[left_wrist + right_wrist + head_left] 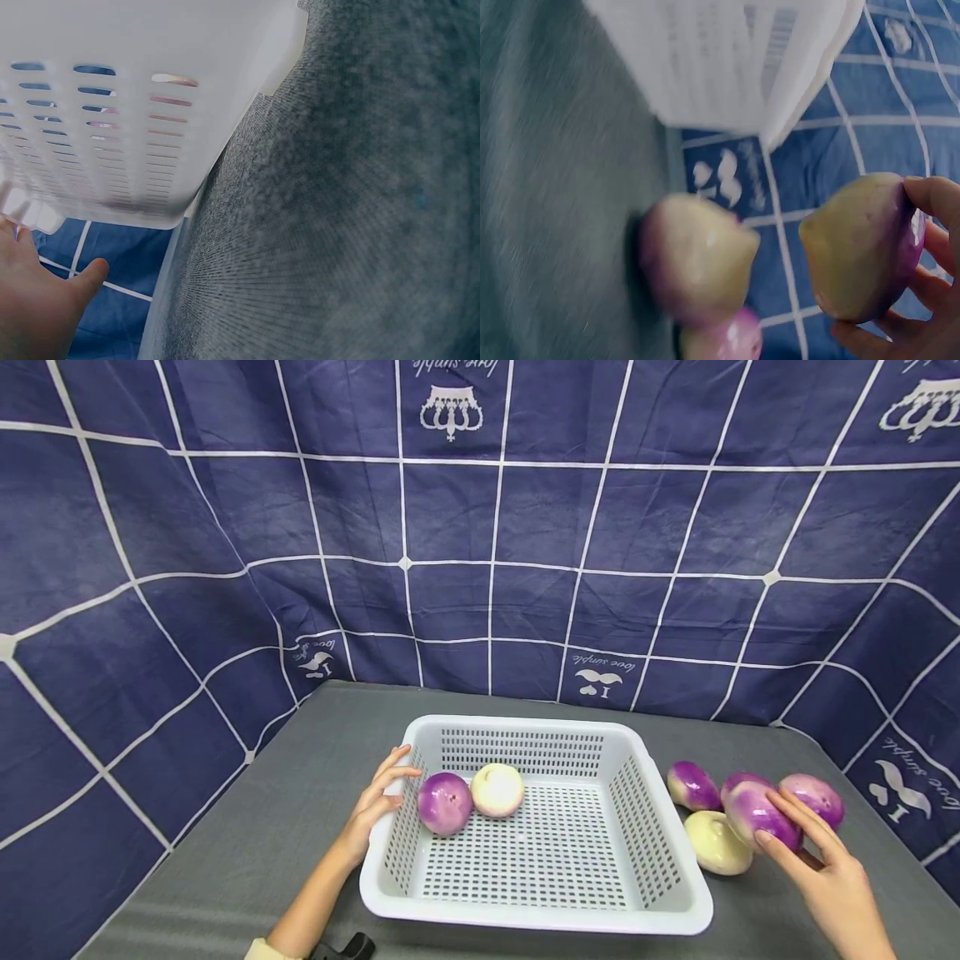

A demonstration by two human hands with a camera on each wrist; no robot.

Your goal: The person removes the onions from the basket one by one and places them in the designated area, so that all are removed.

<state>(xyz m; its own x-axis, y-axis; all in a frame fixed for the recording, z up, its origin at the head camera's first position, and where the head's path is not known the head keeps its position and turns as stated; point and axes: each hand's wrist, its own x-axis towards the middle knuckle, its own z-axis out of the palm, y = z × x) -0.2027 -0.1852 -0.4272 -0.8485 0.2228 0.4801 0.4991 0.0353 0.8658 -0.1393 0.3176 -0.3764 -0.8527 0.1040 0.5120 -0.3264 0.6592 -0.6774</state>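
My right hand (828,872) holds a purple-and-white turnip (761,814) above the other turnips to the right of the basket. In the right wrist view, thumb and fingers grip the purple side of this turnip (859,251), its pale end facing the basket. My left hand (372,810) rests at the left rim of the white plastic basket (525,921), fingers extended over the edge. The left wrist view shows that thumb spread away from the basket wall. Inside the basket, a purple turnip (445,804) and a pale-topped turnip (498,790) lie side by side at the left.
Beside the basket's right wall lie a purple turnip (692,786), a pale turnip (717,843) and a pinkish-purple turnip (813,797), with another partly hidden behind the held one. A blue cloth with white lines (555,527) hangs behind the grey tabletop (300,760).
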